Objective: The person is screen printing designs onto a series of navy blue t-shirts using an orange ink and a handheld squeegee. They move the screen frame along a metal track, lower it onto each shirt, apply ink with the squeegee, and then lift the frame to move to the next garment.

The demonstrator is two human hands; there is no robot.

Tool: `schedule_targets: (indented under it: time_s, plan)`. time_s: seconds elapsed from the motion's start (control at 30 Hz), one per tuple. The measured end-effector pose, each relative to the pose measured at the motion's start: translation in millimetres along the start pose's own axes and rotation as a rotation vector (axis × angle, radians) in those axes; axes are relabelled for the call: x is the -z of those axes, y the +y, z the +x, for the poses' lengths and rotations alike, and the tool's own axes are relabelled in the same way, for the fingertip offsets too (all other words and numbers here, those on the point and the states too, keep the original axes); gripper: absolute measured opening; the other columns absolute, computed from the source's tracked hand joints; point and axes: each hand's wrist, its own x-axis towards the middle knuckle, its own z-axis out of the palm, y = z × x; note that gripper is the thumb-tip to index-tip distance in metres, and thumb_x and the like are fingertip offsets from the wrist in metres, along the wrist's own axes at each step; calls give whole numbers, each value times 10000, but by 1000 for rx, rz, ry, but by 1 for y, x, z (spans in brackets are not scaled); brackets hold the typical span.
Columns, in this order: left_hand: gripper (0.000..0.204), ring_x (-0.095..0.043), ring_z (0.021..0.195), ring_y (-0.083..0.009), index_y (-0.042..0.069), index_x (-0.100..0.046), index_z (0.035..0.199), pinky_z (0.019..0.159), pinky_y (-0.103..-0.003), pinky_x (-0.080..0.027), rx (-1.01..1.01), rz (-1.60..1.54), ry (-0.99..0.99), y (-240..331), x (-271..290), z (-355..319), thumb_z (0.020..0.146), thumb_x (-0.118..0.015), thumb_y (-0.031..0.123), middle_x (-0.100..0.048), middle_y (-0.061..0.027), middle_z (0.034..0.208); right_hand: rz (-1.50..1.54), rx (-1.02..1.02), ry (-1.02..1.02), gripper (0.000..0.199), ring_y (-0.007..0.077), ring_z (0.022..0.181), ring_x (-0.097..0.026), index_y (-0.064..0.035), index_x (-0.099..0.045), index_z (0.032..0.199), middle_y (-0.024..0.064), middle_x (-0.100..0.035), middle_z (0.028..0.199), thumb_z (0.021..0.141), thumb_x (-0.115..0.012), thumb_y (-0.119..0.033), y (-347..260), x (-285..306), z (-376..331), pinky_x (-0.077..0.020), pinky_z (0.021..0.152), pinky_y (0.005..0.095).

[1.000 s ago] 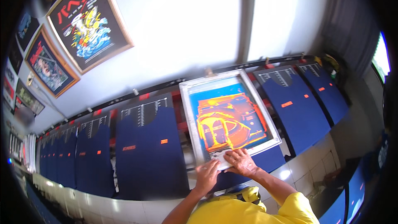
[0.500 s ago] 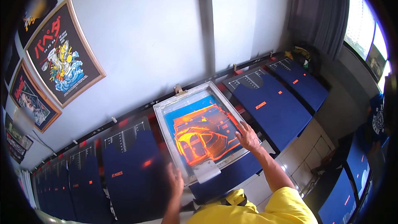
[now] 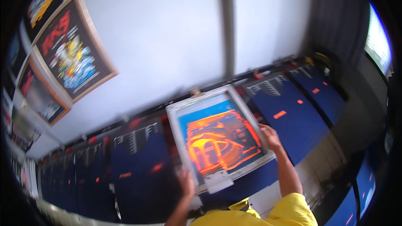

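A screen-printing frame point(image 3: 180, 134) with a pale rim lies tilted over a dark blue shirt point(image 3: 251, 178) on the bench. Bright orange ink point(image 3: 205, 141) streaks its blue mesh. Across the frame's near edge sits a flat pale plate point(image 3: 218, 181). My right hand point(image 3: 271, 138) holds the right side rim, fingers curled over it. At the near left corner, my left hand point(image 3: 187, 182) grips the other side; motion blurs its fingers somewhat.
More dark blue shirts with small orange prints lie on boards along the bench, to the left point(image 3: 140, 171) and right point(image 3: 289, 113). A rail clamp point(image 3: 195, 92) stands behind the frame. Framed posters point(image 3: 75, 46) hang on the left wall. Further shirts point(image 3: 366, 180) are at the lower right.
My left hand has come in to the frame's left side. My right hand, earlier spread over the right rim, now curls around it. The whole view has shifted and blurred.
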Motion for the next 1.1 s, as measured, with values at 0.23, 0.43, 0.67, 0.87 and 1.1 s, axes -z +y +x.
schedule_targets:
  time_s: [0.23,0.43,0.67,0.87,1.1]
  plan:
    - [600,-607,1237,-269,-109,-458,1447,1063,-366,-438,-43,216,-33,13,5,-1,1032,-577,309,-619,-251,1352,342,111,-155,585,290,1442,-418,47,-458,1467,192,-479,1524,1088,-335,-381,17,25,-11,-256,1229,415]
    - [582,-500,1394,-314,-115,-469,1431,1166,-368,-359,-46,202,-52,3,3,-6,1045,-563,312,-544,-277,1446,324,69,-207,843,298,1489,-330,-32,-427,1517,172,-418,1573,952,-441,-658,24,29,-6,-181,1226,484]
    - [498,-580,1287,-234,-103,-504,1410,1095,-333,-421,-19,126,121,-17,-9,-15,1041,-564,225,-622,-211,1369,407,45,-248,837,289,1464,-377,3,-446,1489,155,-449,1552,953,-510,-635,43,17,17,-255,1204,477]
    - [588,-539,1351,-300,-129,-491,1409,1143,-361,-384,9,322,137,4,-6,-17,1034,-549,320,-564,-261,1430,412,-60,-240,647,280,1413,-446,36,-456,1472,173,-493,1507,1043,-412,-447,-2,13,16,-308,1190,412]
    - [624,-527,1365,-307,-125,-493,1410,1152,-368,-371,4,355,118,19,-10,-16,1037,-553,372,-554,-269,1438,401,22,-306,723,299,1396,-459,52,-431,1482,193,-497,1487,1018,-489,-500,-9,17,19,-341,1163,432]
